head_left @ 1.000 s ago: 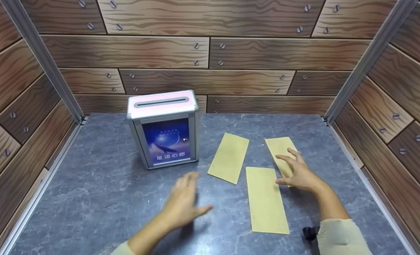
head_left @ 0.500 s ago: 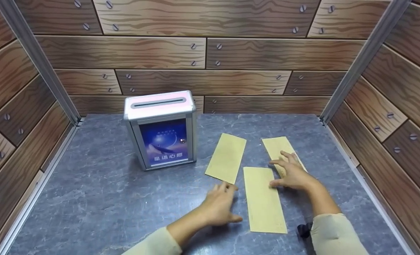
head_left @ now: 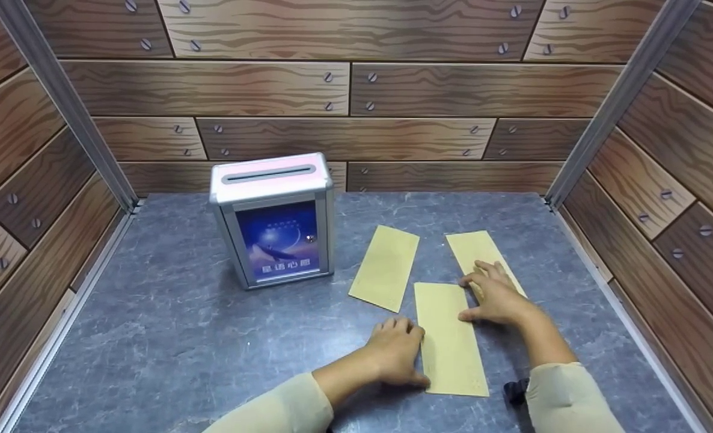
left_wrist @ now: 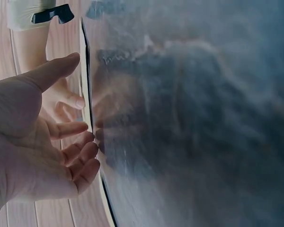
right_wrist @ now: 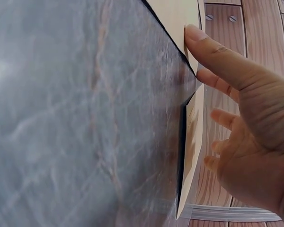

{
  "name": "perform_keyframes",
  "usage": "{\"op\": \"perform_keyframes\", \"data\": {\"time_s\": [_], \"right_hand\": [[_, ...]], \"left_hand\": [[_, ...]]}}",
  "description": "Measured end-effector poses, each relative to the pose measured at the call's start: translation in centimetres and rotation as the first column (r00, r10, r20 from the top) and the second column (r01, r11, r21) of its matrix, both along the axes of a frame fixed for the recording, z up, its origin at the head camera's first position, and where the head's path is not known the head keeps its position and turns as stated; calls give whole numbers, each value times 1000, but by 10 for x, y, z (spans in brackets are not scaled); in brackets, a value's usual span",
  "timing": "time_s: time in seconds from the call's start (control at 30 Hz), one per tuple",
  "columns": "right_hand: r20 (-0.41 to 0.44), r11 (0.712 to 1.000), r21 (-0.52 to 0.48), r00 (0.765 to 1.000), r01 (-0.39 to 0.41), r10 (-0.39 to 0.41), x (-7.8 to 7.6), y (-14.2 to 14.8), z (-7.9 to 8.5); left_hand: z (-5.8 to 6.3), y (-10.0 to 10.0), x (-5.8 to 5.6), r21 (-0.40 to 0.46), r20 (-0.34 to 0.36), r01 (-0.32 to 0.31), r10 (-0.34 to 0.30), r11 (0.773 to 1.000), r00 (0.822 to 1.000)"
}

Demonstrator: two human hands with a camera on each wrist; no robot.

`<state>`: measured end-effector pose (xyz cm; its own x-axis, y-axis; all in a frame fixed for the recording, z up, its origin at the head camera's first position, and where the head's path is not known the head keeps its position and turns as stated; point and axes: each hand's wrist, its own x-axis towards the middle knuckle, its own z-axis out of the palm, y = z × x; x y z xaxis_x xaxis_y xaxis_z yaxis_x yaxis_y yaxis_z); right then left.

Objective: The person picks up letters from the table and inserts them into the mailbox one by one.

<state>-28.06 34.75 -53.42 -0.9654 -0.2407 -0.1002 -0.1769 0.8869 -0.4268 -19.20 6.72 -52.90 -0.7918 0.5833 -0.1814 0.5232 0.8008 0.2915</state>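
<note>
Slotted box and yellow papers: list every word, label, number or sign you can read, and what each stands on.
"星语心愿": white characters along the bottom of the picture panel on the front of the box.
Small text higher on that panel: too small to read.
Nearest yellow paper: marks by its lower right corner, too faint to read.
Left yellow paper and right yellow paper: nothing readable.

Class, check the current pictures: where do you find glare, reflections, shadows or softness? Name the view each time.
Head: shadow beneath the left grip, pinkish tint atop the slotted box; left wrist: tabletop blurry, mirroring that grip; right wrist: pale glare at the tabletop's left, dark edge, perhaps shadow, along the lower yellow paper sheet.
</note>
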Motion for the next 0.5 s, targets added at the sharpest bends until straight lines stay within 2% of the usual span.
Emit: {"op": "perform_keyframes", "data": {"time_s": [0.23,0.5], "right_hand": [[26,1000,9,1000,-14,14,-3,-3,0],[57,999,-22,998,-26,27,-3,-6,1]], "left_hand": [[-2,3,-1,-20,-17,16,-17,1000,1000],[-1,7,0,-47,-47,-17,15,999,999]]}}
